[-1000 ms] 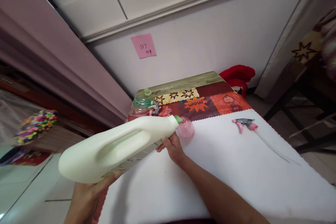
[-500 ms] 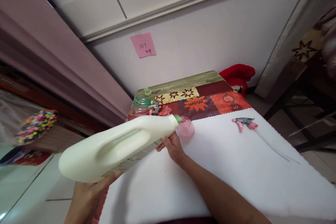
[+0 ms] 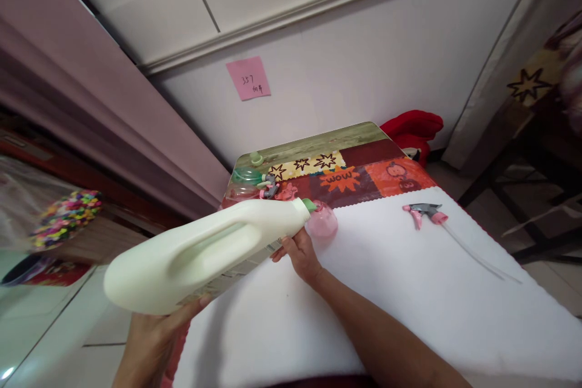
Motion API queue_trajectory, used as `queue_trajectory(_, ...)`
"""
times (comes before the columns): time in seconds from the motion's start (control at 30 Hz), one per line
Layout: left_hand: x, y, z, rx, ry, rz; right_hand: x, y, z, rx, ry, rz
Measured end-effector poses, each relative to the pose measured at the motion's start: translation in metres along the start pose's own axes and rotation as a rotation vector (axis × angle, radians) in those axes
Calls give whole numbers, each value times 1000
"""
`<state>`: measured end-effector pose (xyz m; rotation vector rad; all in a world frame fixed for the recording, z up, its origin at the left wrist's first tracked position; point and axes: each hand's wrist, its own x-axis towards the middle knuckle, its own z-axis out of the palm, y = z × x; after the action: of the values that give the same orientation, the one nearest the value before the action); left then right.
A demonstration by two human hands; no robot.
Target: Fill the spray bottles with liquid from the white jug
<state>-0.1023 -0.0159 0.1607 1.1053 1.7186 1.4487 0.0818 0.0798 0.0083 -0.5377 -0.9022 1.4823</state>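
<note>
A large pale green jug (image 3: 209, 254) with a moulded handle lies tilted across my view, its green spout lowered to the mouth of a clear pink spray bottle (image 3: 324, 223). My left hand (image 3: 159, 330) supports the jug from beneath its base end, fingers closed round the underside. Close to the neck, my right hand (image 3: 299, 251) grips the jug from below, beside the pink bottle. The pink bottle stands on the white table cover, with pink liquid or tint showing in it. Off to the right lies a grey and pink trigger sprayer (image 3: 427, 212) with its long clear tube.
Two spray bottles lie at the table's back left, one a green bottle (image 3: 248, 176). Behind them sits a pale green cap (image 3: 257, 159). A pink note (image 3: 248, 78) is stuck to the wall. Red fabric (image 3: 411, 130) shows behind the table, colourful beads (image 3: 68, 218) at left.
Almost nothing differs. The jug and both hands keep the same place and tilt, apart from a very slight shift of the whole view.
</note>
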Motion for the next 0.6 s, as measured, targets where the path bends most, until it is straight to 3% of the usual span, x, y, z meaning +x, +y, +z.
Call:
queue_trajectory(0.2,3,-3,-3,17,-15,14,0,0,0,1,0,4)
queue_trajectory(0.6,-7,10,9,-2,-25,33,0,1,1,17,18,5)
